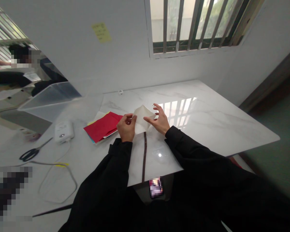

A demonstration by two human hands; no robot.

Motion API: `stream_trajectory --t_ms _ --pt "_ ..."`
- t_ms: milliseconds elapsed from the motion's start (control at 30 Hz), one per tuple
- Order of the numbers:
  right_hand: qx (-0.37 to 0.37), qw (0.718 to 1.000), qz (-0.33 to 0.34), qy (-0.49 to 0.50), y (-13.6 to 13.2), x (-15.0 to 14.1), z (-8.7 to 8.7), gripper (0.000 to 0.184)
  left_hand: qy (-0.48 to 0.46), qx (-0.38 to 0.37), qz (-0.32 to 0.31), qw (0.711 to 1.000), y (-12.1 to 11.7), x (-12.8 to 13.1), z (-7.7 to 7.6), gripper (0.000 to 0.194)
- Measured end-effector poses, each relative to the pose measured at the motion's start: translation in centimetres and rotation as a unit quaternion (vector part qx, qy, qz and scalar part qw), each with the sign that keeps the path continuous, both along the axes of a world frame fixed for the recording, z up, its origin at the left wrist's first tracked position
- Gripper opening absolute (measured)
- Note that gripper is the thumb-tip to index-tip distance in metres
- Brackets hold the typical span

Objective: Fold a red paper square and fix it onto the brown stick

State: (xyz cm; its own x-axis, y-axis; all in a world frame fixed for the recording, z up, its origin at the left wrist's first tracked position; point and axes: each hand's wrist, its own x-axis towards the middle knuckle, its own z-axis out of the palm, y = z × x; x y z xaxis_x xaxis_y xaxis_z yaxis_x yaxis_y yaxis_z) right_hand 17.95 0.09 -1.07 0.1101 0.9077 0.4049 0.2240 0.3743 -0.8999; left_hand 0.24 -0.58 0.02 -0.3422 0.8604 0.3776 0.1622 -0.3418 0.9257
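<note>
A cream sheet of paper (142, 113), which looks folded to a pointed shape, is held up above the table in front of me. My left hand (126, 128) pinches its left edge between thumb and fingers. At its right side is my right hand (161, 121), the thumb lying on the front face and the paper's right corner between thumb and fingers; the index finger is raised. Below the paper a thin dark brown stick (144, 158) lies on the table, its near end at the front edge. Close by my left hand lies a stack of coloured paper, red sheet (102, 126) on top.
On the left are black-handled scissors (30, 154), a white box-shaped device (63, 131) with a cable, and a grey cable loop (74, 180). A clear plastic panel (50, 98) stands behind them. A phone (156, 187) is below the table edge. Another person (20, 54) is at far left.
</note>
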Motion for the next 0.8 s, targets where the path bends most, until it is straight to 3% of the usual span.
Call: stream_trajectory --t_ms 167,333,400,667,800 --pt "-0.018 1.0 -0.008 -0.014 0.6 0.2 -0.6 0.074 0.016 0.025 0.005 1.0 0.5 0.0 -0.2 0.024" --pt "-0.014 1.0 -0.007 0.002 1.0 0.6 -0.7 0.03 -0.046 0.025 0.01 0.999 1.8 -0.9 -0.8 0.032" --pt "-0.001 1.0 0.011 -0.018 0.9 0.7 -0.5 0.022 -0.074 0.019 0.01 0.997 2.1 -1.2 -0.9 0.034" --pt "-0.028 0.995 0.071 -0.067 1.4 1.5 -0.4 0.062 -0.133 -0.008 -0.008 0.991 2.0 -1.2 -1.0 0.037" --pt "0.012 0.995 0.079 -0.054 1.6 2.1 0.1 0.053 -0.136 -0.021 -0.017 0.99 1.8 -1.1 -0.7 0.038"
